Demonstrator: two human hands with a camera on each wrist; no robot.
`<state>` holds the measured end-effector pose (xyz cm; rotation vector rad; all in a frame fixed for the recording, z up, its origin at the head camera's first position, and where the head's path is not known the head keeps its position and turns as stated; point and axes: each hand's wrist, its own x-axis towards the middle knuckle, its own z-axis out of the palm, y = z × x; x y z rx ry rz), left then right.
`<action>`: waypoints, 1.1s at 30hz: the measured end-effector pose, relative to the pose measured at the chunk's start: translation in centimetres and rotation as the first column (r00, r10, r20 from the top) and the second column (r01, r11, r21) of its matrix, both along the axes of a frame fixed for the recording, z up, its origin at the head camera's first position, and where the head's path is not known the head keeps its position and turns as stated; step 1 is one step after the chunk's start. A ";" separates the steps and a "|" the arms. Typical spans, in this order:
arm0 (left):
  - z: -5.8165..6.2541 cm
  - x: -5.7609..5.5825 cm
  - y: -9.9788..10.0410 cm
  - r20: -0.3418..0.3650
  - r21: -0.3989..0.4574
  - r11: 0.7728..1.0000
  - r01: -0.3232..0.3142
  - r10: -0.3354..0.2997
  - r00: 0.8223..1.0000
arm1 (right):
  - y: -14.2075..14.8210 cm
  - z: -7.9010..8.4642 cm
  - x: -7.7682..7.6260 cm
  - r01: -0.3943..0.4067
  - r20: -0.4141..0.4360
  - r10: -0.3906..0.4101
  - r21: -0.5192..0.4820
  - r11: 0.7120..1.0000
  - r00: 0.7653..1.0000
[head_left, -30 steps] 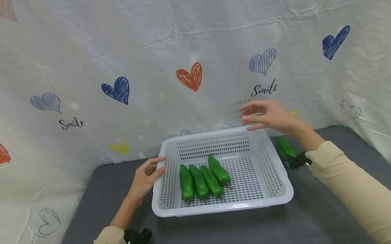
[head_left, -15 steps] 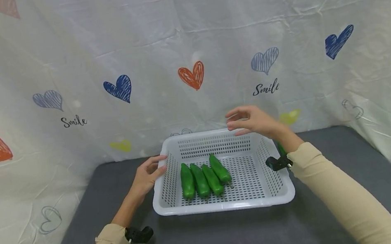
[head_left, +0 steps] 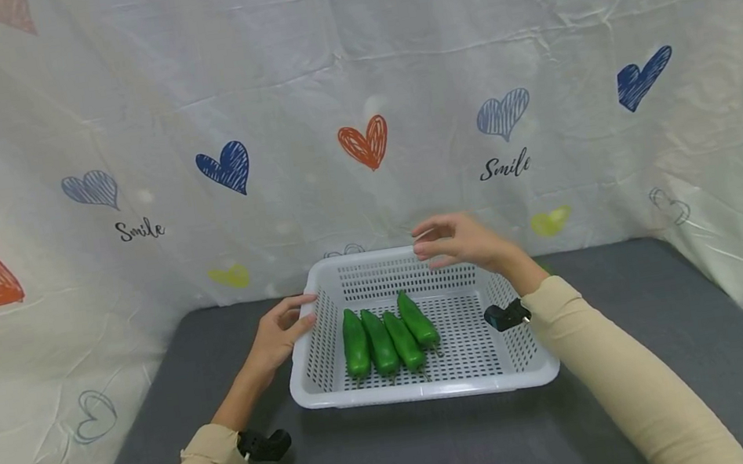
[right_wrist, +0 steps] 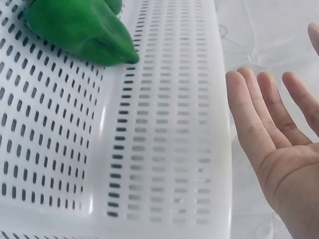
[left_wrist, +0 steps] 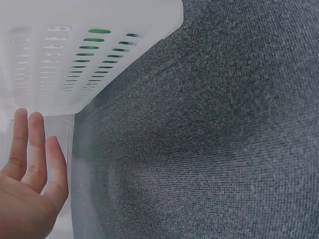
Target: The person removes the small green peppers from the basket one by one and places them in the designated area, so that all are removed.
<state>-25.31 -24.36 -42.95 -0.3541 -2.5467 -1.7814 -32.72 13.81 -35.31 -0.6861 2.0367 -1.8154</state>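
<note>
Between your left hand [head_left: 274,339] and your right hand [head_left: 461,239] sits one white basket [head_left: 430,392] on a dark grey table [head_left: 446,455]. Four green peppers [head_left: 381,344] lie inside it, just to the right of your left hand and on the near side of your right. Three lie side by side; the fourth, at the row's right end, is set a little farther from you. Your left hand is at the basket's left rim, fingers fairly straight and spread; whether they press on the rim cannot be told. Your right hand hangs at the far rim, fingers loosely bent and apart, with nothing between them.

Each pepper looks light, smooth and glossy, so expect it to be firm yet slightly slippery, and likely to bruise under a hard pinch. The thick middle should give you a better hold than the thin stem, which might snap. The basket looks like light, somewhat stiff plastic, best held by opposite ends of its rim.

Counted, you have two hands, one basket, four peppers in it and two black wrist devices [head_left: 264,445], one per wrist. Just beyond your right wrist shows one green sliver [head_left: 544,268], too hidden to name.
</note>
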 end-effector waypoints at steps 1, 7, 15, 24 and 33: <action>0.1 0.0 0.0 -0.002 -0.002 1.000 0.001 -0.001 1.000 | -0.2 -0.1 0.0 -0.004 0.003 0.004 0.003 1.000 1.000; 0.5 0.4 0.4 0.002 -0.016 1.000 -0.004 0.004 1.000 | -1.2 -0.9 0.1 -0.012 0.010 0.012 0.023 1.000 1.000; 2.6 1.7 1.4 0.008 -0.038 0.999 0.002 -0.002 1.000 | -2.2 -2.0 -0.2 -0.022 0.000 0.022 0.052 0.998 1.000; 1.3 0.9 0.7 0.002 -0.041 0.999 -0.009 0.009 1.000 | -3.4 -3.2 -0.6 -0.050 0.033 0.046 0.144 0.988 0.998; 0.2 0.3 0.2 -0.007 -0.039 0.999 -0.017 0.017 1.000 | -3.5 -4.4 -0.5 -0.099 0.111 0.073 0.254 0.962 0.991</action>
